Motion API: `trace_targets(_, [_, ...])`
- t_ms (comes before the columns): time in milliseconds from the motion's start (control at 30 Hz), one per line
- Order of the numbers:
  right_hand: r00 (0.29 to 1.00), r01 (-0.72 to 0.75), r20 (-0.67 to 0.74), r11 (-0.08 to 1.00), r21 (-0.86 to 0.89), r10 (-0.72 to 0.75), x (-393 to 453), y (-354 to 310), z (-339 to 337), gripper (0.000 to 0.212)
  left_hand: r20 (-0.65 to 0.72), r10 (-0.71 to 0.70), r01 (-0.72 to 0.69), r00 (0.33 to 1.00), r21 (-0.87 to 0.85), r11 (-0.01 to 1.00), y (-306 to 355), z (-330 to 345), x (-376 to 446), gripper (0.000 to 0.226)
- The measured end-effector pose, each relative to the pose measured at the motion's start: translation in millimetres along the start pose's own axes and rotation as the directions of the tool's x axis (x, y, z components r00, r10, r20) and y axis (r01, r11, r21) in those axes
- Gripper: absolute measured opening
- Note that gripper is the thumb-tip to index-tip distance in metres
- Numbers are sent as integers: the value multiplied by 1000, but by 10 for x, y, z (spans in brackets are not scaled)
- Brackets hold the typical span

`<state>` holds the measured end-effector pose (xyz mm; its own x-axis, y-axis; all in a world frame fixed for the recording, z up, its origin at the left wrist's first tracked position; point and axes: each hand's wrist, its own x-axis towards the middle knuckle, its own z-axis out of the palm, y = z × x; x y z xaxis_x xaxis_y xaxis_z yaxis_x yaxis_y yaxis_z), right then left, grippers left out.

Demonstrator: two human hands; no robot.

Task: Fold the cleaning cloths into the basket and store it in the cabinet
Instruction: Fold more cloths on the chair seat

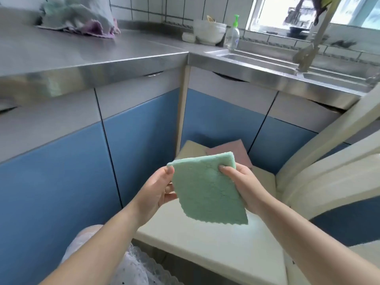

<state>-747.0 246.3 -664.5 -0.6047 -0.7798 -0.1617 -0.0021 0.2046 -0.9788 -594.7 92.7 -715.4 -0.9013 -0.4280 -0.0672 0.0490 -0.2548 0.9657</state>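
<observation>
We are holding a folded green cloth (207,188) in mid-air with both hands, above a cream-coloured chair seat (216,243) pushed into the corner of the blue cabinets (61,182). Our left hand (158,192) is pinching the cloth's left edge, thumb on the near face; our right hand (244,188) is gripping the upper right corner, thumb pressing into the pile. Both hands are closed on the cloth, which is hanging tilted, its scalloped lower edge free.

A folded pink cloth (236,153) is lying at the far end of the seat, partly hidden behind the green one. More unfolded cloths (82,19) are sitting in a heap on the steel surface (82,54) at upper left, well apart from us. We are not seeing any basket in this view, so we cannot tell where it is.

We are judging the fold to be nearly finished and the cloth ready to be set down. The risk from here is the layers sliding apart: we are only holding the top edge, so releasing one hand early could let the fold open. Setting it carelessly could also knock the pink cloth off the seat's edge, since it is lying close to the corner.
</observation>
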Motion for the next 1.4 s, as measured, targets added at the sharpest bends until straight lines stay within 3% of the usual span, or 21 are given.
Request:
trace_targets(100, [996,-72,64,991,111,65,176,-455,244,20,-32,103,-101,994,43,994,403,-121,-100,44])
trace_targets(167, [992,-90,98,989,120,79,306,-752,454,20,-192,189,-170,963,107,980,687,-252,-153,51])
trace_targets(300, [982,22,183,994,111,-42,580,-1196,883,27,-472,367,-273,802,257,927,1258,-552,-298,81])
trace_targets(400, [939,170,297,985,42,-175,701,-1461,1181,56,-569,487,-321,663,371,871,1647,-770,-430,77])
trace_targets(467, [896,226,385,974,34,-221,767,-1649,1418,52,-578,542,-334,610,432,838,1866,-952,-553,64])
trace_targets(600, [870,360,367,933,-18,-329,906,-2032,1998,25,-544,566,-169,620,612,773,2272,-1331,-902,35])
trace_targets(700, [863,395,346,919,-5,-368,1033,-2297,2424,18,-560,598,63,573,758,649,2599,-1557,-1113,41])
trace_targets(800, [862,323,391,944,66,-323,1127,-2457,2777,32,-576,624,349,528,817,458,2868,-1676,-1252,65])
trace_targets(900, [857,364,390,932,4,-336,1146,-2492,2997,50,-635,557,501,536,770,396,2977,-1750,-1306,67])
trace_targets(1033, [834,516,387,803,-298,-392,1199,-2433,3116,52,-687,434,622,583,721,305,2956,-1869,-1319,63])
trace_targets(1167, [822,561,382,720,-409,-423,1221,-2399,3157,52,-716,351,677,603,692,251,2873,-1985,-1319,68])
trace_targets(1267, [815,575,367,700,-423,-447,1219,-2386,3093,50,-738,394,752,547,641,156,2876,-2060,-1339,83])
trace_targets(1400, [796,602,345,709,-367,-498,1169,-2355,2814,42,-640,595,774,486,632,48,2892,-1935,-1287,79])
